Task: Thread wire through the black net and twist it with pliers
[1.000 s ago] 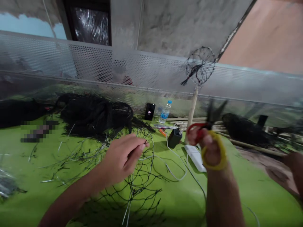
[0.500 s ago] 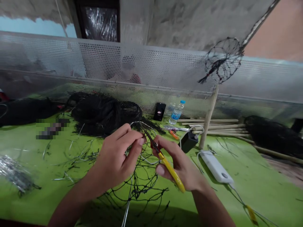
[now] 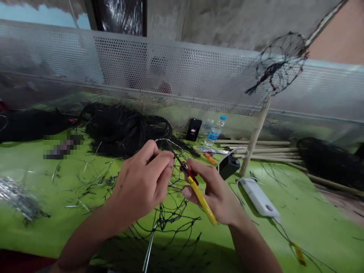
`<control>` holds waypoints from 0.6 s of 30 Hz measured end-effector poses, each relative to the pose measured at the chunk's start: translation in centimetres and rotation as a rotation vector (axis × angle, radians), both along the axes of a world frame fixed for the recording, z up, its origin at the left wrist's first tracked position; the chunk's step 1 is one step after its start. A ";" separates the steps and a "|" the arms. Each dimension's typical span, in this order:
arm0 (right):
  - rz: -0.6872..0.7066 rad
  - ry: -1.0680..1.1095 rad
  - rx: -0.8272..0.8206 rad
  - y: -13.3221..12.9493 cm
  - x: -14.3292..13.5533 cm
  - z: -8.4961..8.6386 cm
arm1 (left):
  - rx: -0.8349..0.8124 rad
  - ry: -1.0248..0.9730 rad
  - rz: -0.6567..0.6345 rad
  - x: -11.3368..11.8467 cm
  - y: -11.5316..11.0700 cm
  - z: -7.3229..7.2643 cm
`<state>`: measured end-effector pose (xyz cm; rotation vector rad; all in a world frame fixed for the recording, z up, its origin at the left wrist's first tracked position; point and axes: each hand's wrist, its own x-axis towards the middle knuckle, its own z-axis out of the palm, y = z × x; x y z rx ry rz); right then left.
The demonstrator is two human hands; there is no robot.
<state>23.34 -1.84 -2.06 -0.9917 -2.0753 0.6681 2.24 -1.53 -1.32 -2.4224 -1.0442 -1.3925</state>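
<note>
"Scissors [image 3: 202, 203] first: where are they?"

"Just right of centre, their yellow handle slanting down to the right. The right hand [image 3: 220, 189] has its fingers curled around the handles. How far the blades are parted, I cannot tell."

"And the left hand [image 3: 139, 185]?"

"Near the centre, fingers pinched closed; whatever lies between them is hidden. The blades reach right up to those fingertips, and that's my main worry: a slip, or something giving way suddenly, could nick skin."

"What about the black netting [image 3: 173, 225]?"

"Spread over the green surface [image 3: 309, 227] at lower centre, bunched in places. Its cords cross closely, so a badly angled blade could catch the wrong one. The pale wire [image 3: 149, 246] at the bottom could snag it too, if pulled."

"Anything farther right?"

"A white box [image 3: 259, 201] with its cable [image 3: 284, 233], towards the lower right. A forearm swinging wide might drag them."
</note>
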 end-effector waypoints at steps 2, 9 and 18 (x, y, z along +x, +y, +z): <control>-0.004 -0.001 0.014 0.1 0.0 0.0 | 0.004 0.019 0.021 0.0 0.0 0.0; -0.019 0.012 0.045 0.5 0.2 -0.2 | 0.042 0.016 0.055 0.2 0.3 -0.1; -0.069 0.033 0.021 1.1 0.1 -0.8 | 0.036 0.009 0.051 0.1 0.9 -0.3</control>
